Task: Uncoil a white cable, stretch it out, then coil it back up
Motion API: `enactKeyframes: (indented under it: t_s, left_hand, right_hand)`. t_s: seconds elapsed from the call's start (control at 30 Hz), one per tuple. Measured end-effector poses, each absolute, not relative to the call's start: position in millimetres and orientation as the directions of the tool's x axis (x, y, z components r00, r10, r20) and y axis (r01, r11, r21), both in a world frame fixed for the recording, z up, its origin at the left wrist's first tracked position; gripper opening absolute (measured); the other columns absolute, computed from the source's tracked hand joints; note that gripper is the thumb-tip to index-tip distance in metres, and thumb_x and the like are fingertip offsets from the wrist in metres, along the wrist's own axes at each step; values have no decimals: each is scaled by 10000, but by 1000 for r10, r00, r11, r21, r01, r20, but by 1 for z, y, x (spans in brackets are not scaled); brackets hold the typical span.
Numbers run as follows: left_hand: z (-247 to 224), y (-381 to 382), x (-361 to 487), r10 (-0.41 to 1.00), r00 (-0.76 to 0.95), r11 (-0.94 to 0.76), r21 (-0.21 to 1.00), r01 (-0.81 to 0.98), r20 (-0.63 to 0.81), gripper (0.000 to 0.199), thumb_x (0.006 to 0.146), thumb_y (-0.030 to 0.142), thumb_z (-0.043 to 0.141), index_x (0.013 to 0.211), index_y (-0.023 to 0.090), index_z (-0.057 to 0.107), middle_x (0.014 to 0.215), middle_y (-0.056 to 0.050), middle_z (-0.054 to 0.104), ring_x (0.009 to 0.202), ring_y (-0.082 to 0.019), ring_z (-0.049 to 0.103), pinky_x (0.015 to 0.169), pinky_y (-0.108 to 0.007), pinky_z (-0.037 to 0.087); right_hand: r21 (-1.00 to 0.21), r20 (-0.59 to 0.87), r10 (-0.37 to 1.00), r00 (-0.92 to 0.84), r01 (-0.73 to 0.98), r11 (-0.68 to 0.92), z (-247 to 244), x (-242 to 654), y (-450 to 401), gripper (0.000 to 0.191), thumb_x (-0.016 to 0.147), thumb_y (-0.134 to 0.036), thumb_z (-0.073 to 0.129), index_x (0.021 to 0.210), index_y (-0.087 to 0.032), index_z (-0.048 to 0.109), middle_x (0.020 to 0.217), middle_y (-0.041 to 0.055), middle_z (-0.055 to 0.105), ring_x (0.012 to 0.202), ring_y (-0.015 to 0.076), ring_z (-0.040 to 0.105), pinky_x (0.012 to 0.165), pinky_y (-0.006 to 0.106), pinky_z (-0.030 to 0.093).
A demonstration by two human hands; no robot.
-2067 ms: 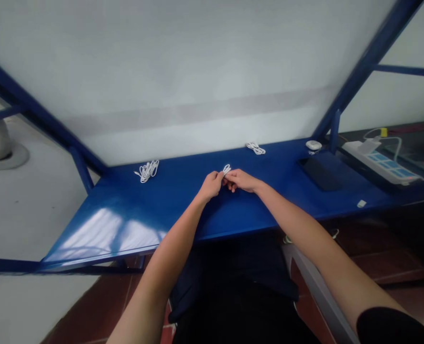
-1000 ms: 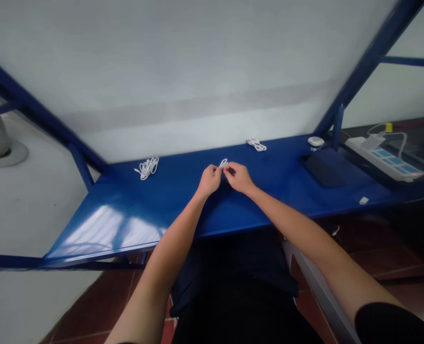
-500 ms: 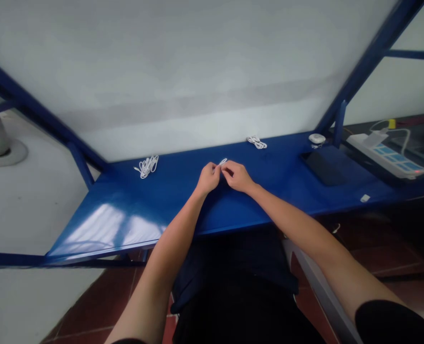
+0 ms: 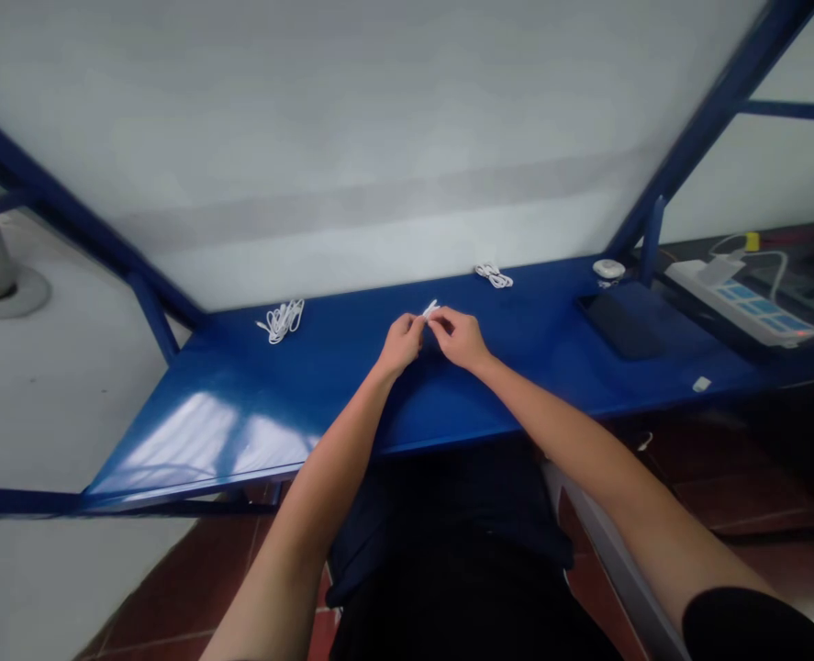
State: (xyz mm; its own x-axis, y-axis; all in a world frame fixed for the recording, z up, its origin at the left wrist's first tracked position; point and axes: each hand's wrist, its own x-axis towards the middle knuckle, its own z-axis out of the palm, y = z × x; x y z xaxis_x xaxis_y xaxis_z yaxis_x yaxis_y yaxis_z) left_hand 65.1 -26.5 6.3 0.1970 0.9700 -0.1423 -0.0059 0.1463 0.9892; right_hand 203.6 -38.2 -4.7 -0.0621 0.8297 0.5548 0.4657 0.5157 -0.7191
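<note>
A small white cable bundle (image 4: 431, 308) shows between my fingertips, above the middle of the blue table (image 4: 338, 367). My left hand (image 4: 402, 342) pinches it from the left. From the right, my right hand (image 4: 457, 337) has thumb and index finger closed on it. Both hands nearly touch each other, and the lower part of the bundle is hidden by the fingers. To the left lies a coiled white cable (image 4: 284, 321). Another coiled white cable (image 4: 494, 274) rests near the wall at the back right.
On the right are a dark phone-like slab (image 4: 619, 326), a round white case (image 4: 608, 268), a small white piece (image 4: 701, 384) and a white power strip (image 4: 751, 303) with a plug and cord. Blue frame bars rise at both sides.
The white bundle between my fingers has tilted slightly and shows a little more. My right hand has shifted slightly; at the far right edge, part of a person's hand has come into view.
</note>
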Motion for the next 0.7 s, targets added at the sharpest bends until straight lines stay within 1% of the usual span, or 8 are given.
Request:
enactKeyframes:
  t_s: [0.1,0.23,0.3,0.4,0.5,0.6,0.67,0.7]
  left_hand:
    - [7,-28,64,965,257,54,998,19,-58,204,902,320,554,772,188,469,521,81,414,404,-46,348,396,-160,246]
    - [3,-26,63,960,275,50,999,22,-54,192,899,314,566,779,190,481,545,74,437,425,-46,350,420,-164,244]
    - [0,-25,63,966,260,-8,999,41,-3,174,895,298,569,783,188,496,564,71,452,448,-49,352,450,-170,262]
    - [-4,-23,62,955,256,-178,980,93,149,139,887,255,575,788,183,508,617,55,493,523,-64,397,523,-181,315]
    - [-7,-23,61,935,269,-270,956,115,232,125,887,245,573,800,187,506,650,46,511,570,-77,427,561,-188,339]
    - [-7,-22,62,958,254,-165,981,98,135,169,903,287,552,775,188,501,630,44,507,522,-72,418,517,-189,334]
    - [-6,-21,63,973,229,-56,995,83,35,226,919,312,522,733,187,487,597,43,494,473,-67,405,464,-188,321]
    - [-5,-20,63,976,219,-12,998,69,-3,248,925,318,509,716,187,478,582,42,486,455,-67,400,440,-187,314]
  right_hand:
    - [-861,414,910,2,324,391,-5,204,-35,151,816,-311,581,832,-193,673,764,42,691,637,175,623,641,315,525]
    - [-973,214,976,50,96,208,-6,203,-28,150,718,-321,678,766,-180,685,662,27,672,557,153,599,527,282,527]
    - [-994,107,992,64,-19,108,-4,204,-27,126,680,-284,707,727,-169,682,639,23,663,543,130,584,504,249,519]
    - [-977,-91,996,12,-193,-86,0,207,-26,54,665,-181,703,697,-152,670,632,31,658,535,104,571,489,210,506]
    - [-940,-205,977,-64,-264,-214,3,209,-25,30,688,-116,667,699,-143,660,649,44,658,553,101,579,521,208,517]
    - [-985,-118,993,-17,-125,-119,3,208,-27,28,752,-155,639,734,-147,659,676,55,662,583,126,597,565,252,534]
    - [-990,107,992,65,102,100,0,207,-29,63,784,-194,623,810,-160,668,720,57,669,636,155,616,612,293,543]
    - [-947,246,967,72,229,224,-1,206,-31,98,793,-202,613,863,-167,672,761,59,674,670,167,622,643,310,545]
